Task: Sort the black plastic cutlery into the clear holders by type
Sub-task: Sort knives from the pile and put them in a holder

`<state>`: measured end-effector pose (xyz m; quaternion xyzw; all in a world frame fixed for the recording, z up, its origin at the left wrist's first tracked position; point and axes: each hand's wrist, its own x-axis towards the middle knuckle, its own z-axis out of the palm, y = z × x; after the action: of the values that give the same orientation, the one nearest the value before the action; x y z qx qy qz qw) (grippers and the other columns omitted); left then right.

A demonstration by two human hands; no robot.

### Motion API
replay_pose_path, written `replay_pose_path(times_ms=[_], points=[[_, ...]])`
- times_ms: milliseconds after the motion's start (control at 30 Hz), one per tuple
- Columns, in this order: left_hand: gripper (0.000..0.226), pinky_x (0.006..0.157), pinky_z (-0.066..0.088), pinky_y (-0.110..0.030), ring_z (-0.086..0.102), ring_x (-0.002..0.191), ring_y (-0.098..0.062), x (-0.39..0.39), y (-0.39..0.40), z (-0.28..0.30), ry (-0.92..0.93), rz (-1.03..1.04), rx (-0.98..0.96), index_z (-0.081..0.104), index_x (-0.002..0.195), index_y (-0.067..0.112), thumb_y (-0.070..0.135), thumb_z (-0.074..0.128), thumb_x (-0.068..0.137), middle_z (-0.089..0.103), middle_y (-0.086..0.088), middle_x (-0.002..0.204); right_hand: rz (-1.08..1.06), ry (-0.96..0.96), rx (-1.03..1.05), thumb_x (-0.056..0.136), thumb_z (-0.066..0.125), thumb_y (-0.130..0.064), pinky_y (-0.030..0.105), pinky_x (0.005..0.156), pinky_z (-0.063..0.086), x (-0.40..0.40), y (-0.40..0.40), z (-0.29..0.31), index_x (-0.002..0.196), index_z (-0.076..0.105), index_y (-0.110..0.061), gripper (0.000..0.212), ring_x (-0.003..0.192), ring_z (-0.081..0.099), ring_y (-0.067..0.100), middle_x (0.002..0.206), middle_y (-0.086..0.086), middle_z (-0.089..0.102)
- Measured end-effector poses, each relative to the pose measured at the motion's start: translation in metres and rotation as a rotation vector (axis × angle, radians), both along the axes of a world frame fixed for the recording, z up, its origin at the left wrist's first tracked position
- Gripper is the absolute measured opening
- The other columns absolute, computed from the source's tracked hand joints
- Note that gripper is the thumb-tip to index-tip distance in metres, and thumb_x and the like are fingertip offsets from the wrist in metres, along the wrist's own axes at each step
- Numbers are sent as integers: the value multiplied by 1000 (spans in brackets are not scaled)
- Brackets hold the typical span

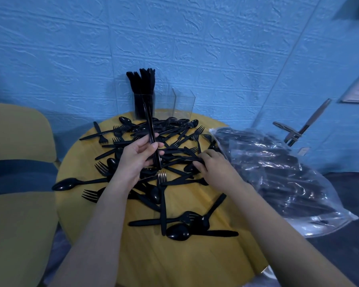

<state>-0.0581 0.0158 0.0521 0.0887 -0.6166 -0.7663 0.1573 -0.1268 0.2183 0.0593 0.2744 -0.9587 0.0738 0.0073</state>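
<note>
Head view: left holder [143, 104] packed, probably knives; two holders [175, 102] empty; left grip [138, 156] grasping knives [151, 129].

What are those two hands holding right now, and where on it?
The left hand grips a small bundle of black knives near the handle end. The right hand pinches another black piece in the pile; which part cannot be told.

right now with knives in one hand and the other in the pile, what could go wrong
The left hand grips a loose bundle of knives; one could slip out. The right hand pinches a piece in the tangled pile, so lifting may drag neighbours along. The bag overhangs the table edge and might slide.
</note>
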Motion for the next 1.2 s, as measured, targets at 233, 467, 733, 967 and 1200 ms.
replay_pose_path(times_ms=[233,467,733,967,1200], points=[[28,74,59,-29,69,81,-9,-1,0,-2,8,-8,-6,60,118,19,7,54,93,72,3,89,-131,-235,135,95,16,-63,58,113,12,7,-19,-18,153,3,-23,71,146,-6,33,160,6,-6],[30,78,59,-32,69,80,-9,-3,0,-3,-1,-18,-20,60,120,18,8,55,93,73,4,87,-15,-208,67,97,22,-59,50,118,10,19,-26,-18,153,8,-27,65,147,-1,27,161,1,-1],[29,78,58,-32,69,78,-8,-4,-1,-3,-7,-4,2,60,119,17,7,54,93,72,4,86,-206,-148,-169,99,48,-27,28,94,43,4,0,-8,143,39,-12,48,119,52,24,138,9,49],[28,72,59,-26,69,78,-8,-4,-3,-3,-8,8,24,61,117,18,7,55,92,72,1,90,-264,-318,-458,92,61,-19,22,76,49,-8,-6,3,131,52,-21,40,90,57,12,117,3,61],[27,71,58,-25,69,80,-9,-4,-4,-4,-7,9,23,61,116,20,8,55,92,73,3,88,-301,-240,-667,90,63,-13,12,57,37,-34,1,9,120,61,-22,32,95,56,13,105,2,61]])
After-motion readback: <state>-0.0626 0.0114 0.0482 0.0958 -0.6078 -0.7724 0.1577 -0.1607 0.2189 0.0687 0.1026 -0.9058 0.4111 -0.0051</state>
